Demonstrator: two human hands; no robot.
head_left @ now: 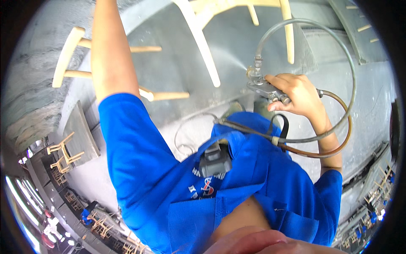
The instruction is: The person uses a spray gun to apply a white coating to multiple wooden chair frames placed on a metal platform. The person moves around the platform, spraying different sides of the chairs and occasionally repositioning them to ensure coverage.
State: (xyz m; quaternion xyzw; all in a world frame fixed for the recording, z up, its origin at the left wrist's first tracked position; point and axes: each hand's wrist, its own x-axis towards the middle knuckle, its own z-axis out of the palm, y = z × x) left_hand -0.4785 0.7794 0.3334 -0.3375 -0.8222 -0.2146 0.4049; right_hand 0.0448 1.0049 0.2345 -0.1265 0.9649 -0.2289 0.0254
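Note:
My right hand (298,93) is wrapped round the grip of a metal spray gun (266,89). A pale mist (232,60) leaves its nozzle toward the left, beside the leg of a bare wooden chair frame (198,40). From the gun, a grey hose (315,21) and a brown hose (349,125) loop round my right forearm. My left forearm (112,46) reaches up past the top edge, so the hand is out of sight. Behind that arm stands another light wooden frame part (67,59), its rungs showing to the right.
Grey panels (160,67) lie under and behind the wood. A rough grey wall (34,97) runs along the left. Lower left are several wooden chairs (63,154) and a person in blue (87,215). A black device (215,161) hangs at my chest.

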